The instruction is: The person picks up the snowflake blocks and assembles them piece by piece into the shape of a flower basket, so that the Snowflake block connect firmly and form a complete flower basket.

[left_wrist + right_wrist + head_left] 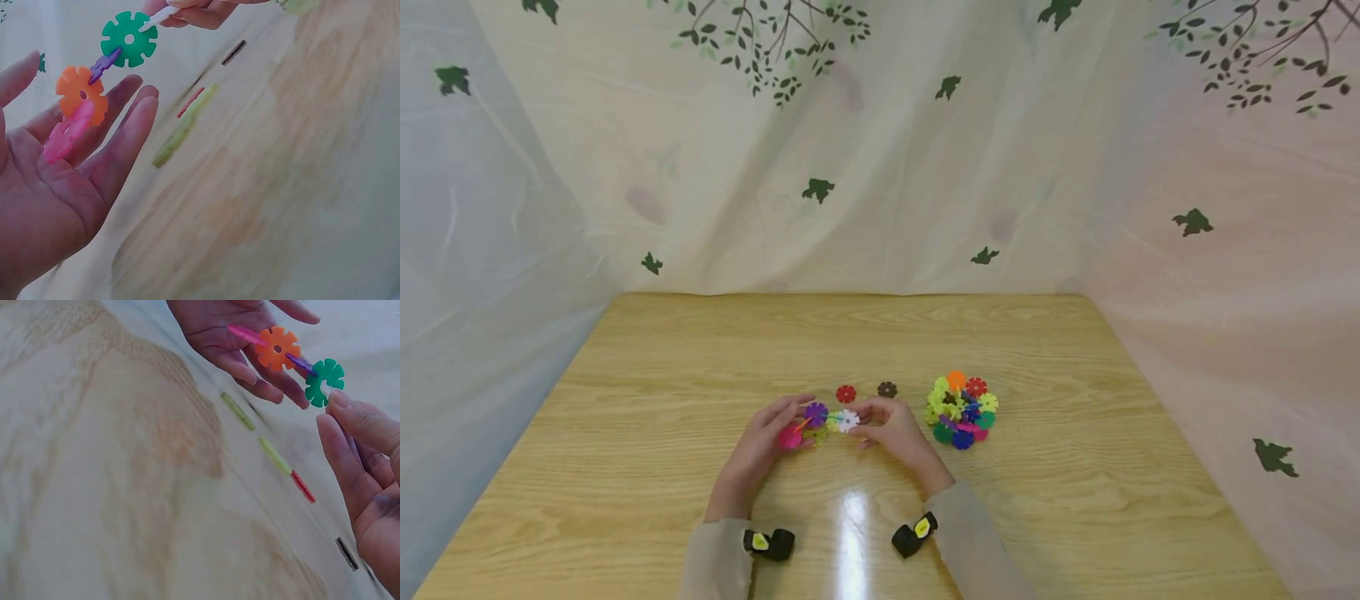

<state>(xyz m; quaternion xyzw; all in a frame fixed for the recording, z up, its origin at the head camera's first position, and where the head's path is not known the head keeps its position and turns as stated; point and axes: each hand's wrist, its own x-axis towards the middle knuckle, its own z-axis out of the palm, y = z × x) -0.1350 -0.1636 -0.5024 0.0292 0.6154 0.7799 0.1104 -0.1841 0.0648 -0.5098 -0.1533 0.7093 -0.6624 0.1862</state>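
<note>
A short chain of slotted snowflake discs spans between my hands, running pink, orange, purple, green and white. My right hand pinches the white disc between thumb and fingertips; the green one sits right at those fingertips in the right wrist view. With palm up and fingers spread, my left hand is at the pink end. Pink and orange overlap its fingers in the left wrist view, and its thumb stands apart from them.
Two yellow-green discs lie on the wooden table beneath the chain. Just beyond are a red disc and a brown disc. To the right stands a multicoloured heap of discs. A printed curtain borders the table.
</note>
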